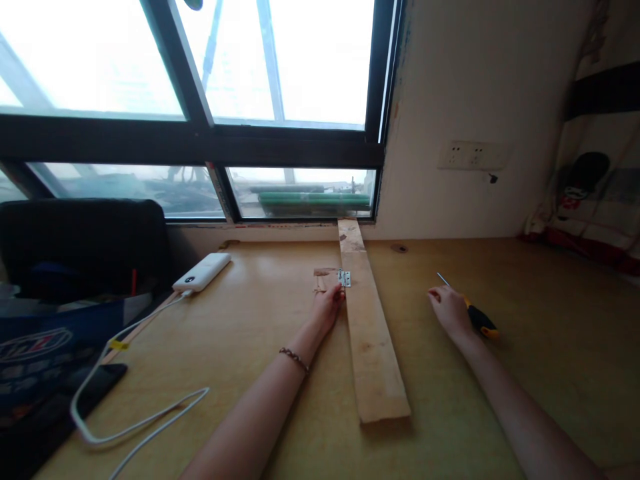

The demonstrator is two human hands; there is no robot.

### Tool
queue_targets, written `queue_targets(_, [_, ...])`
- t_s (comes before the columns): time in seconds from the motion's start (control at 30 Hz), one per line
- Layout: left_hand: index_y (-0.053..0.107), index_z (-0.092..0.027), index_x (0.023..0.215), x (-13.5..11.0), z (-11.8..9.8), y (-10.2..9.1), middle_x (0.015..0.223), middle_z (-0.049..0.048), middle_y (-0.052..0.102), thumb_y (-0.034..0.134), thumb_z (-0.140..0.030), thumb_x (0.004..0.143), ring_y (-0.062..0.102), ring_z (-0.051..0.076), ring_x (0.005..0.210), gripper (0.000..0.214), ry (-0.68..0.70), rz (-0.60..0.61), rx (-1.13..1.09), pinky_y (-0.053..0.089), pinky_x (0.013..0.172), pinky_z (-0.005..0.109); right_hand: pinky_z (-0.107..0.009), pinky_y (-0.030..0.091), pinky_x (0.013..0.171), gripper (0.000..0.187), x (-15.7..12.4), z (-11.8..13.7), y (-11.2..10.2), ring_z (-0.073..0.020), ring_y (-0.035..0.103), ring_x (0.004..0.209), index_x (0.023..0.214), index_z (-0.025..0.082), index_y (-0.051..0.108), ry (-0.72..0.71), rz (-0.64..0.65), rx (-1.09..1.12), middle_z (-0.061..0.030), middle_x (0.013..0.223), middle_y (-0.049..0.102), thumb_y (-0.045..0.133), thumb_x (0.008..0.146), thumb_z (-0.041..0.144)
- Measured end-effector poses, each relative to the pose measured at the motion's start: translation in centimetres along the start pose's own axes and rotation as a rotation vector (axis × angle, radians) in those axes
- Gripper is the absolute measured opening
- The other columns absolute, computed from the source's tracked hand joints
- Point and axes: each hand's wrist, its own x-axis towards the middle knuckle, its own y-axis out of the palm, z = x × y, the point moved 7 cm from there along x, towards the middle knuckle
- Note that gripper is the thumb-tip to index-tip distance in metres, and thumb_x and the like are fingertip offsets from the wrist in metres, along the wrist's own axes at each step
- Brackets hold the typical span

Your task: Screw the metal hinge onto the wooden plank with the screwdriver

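Right grip hiding screwdriver middle, left hand covering hinge edge

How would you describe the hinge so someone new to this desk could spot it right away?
Start at the long wooden plank running from the window sill down the middle of the desk. On its left edge, near the far end, sits a small silver hinge, just beyond the left hand. It is the only shiny metal piece on the wood.
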Motion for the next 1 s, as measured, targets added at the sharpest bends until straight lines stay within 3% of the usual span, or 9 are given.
queue_targets(0.07, [0.057,-0.011,0.074,0.0,0.1,-0.1,0.062,0.0005,0.061,0.062,-0.008,0.066,0.052,0.006,0.048,0.01,-0.008,-0.003,0.002,0.044,0.049,0.016,-0.028,0.041,0.072,0.021,-0.3,-1.5,1.1,-0.0191,0.059,0.082,0.085,0.014,0.065,0.018,0.072,-0.146,-0.0106,0.088,0.064,0.046,0.079,0.021])
queue_targets(0.2, [0.057,-0.01,0.075,0.1,0.1,-0.2,0.065,0.0014,0.062,0.064,-0.009,0.065,0.052,0.005,0.048,0.012,0.01,0.004,0.005,0.044,0.05,0.016,-0.028,0.04,0.067,0.024,-0.4,-2.0,2.5,-0.0207,0.059,0.082,0.085,0.015,0.066,0.037,0.152,-0.328,-0.0122,0.088,0.063,0.043,0.081,0.022])
queue_targets(0.47, [0.058,-0.01,0.072,0.1,0.1,-0.2,0.064,0.0006,0.061,0.064,-0.007,0.064,0.053,0.006,0.049,0.01,0.013,-0.014,-0.004,0.044,0.049,0.015,-0.028,0.038,0.065,0.03,-0.4,-2.6,3.4,-0.0207,0.059,0.083,0.09,0.016,0.066,0.069,0.226,-0.349,-0.0124,0.085,0.063,0.038,0.084,0.021])
queue_targets(0.67, [0.058,-0.01,0.073,0.2,0.2,-0.2,0.066,0.0017,0.062,0.063,-0.007,0.065,0.053,0.006,0.05,0.01,0.01,-0.01,-0.003,0.044,0.049,0.015,-0.028,0.038,0.063,0.027,-0.5,-1.7,4.0,-0.0205,0.058,0.08,0.09,0.015,0.063,0.021,0.232,-0.256,-0.0122,0.088,0.06,0.037,0.084,0.021])
queue_targets(0.9, [0.057,-0.01,0.072,0.1,0.1,-0.2,0.063,0.0008,0.061,0.064,-0.008,0.064,0.052,0.005,0.048,0.011,0.02,-0.014,-0.005,0.044,0.049,0.015,-0.03,0.041,0.071,0.015,-0.4,-0.5,4.9,-0.0196,0.054,0.081,0.079,0.015,0.055,-0.09,0.137,0.016,-0.0104,0.086,0.056,0.04,0.08,0.019])
queue_targets(1.0, [0.057,-0.01,0.074,0.2,0.0,-0.3,0.065,0.0005,0.061,0.065,-0.009,0.063,0.052,0.006,0.05,0.014,0.036,-0.001,-0.007,0.044,0.049,0.015,-0.032,0.043,0.068,0.011,-0.6,0.0,4.4,-0.0192,0.055,0.075,0.078,0.017,0.052,-0.052,0.073,0.2,-0.008,0.079,0.057,0.043,0.078,0.022])
